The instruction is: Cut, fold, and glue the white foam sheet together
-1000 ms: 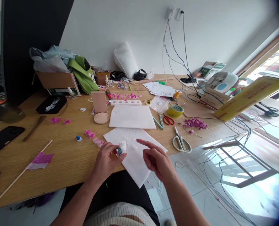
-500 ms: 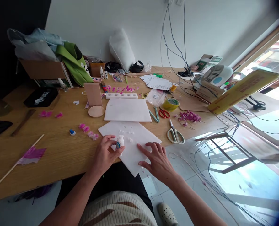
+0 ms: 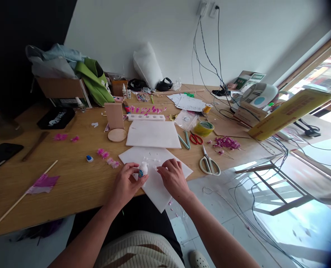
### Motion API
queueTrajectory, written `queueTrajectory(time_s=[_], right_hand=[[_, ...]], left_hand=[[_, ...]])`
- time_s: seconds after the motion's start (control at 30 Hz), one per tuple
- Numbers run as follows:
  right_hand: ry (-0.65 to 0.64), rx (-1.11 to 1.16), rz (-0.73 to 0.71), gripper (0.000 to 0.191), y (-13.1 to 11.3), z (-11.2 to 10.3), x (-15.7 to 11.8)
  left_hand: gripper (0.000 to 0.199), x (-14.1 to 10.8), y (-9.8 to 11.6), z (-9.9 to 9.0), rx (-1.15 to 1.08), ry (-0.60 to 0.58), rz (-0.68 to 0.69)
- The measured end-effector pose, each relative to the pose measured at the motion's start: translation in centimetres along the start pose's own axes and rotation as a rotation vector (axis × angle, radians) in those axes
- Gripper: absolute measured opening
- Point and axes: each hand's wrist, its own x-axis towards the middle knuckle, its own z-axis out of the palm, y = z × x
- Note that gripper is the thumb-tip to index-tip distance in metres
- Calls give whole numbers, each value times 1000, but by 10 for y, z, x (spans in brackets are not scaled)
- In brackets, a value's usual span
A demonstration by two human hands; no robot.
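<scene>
A small white glue bottle [image 3: 143, 168] with a blue label stands upright in my left hand [image 3: 127, 182], whose fingers close around it. My right hand [image 3: 173, 178] is beside it with thumb and index finger pinched on a tiny whitish piece, too small to name. Under both hands lies a white foam sheet [image 3: 159, 193], turned cornerwise and reaching past the table edge. Small white bits [image 3: 151, 159] are scattered on it. A blue cap [image 3: 89, 158] rests on the wood to the left, near pink fluffy pieces [image 3: 105, 153].
Another white foam sheet [image 3: 154, 134] lies behind. White-handled scissors [image 3: 209, 163], red-handled scissors [image 3: 196, 139], yellow tape [image 3: 203, 127] and purple flowers [image 3: 226, 143] are to the right. A wooden stick with pink material [image 3: 44, 183] lies left. Cables hang down the wall.
My right hand has gone from spread fingers over the sheet to a pinch, drawn in toward the bottle. My left hand still holds the glue bottle. The view has tilted slightly.
</scene>
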Motion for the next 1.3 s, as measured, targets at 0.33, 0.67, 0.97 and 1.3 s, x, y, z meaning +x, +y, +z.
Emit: queueTrajectory(time_s=[0.33,0.67,0.97,1.3], right_hand=[[-106,19,-57,15,0,-6,7],[95,497,39,11,-20,-40,27],[41,419,-81,17,-33,-40,32],[87,420,-68,27,-36,-55,26]], left_hand=[[23,-2,-4,0,-15,1,20],[26,-4,-14,3,-54,-10,9],[23,-7,-7,1,83,-57,67],[32,-9,-2,-3,136,64,156]])
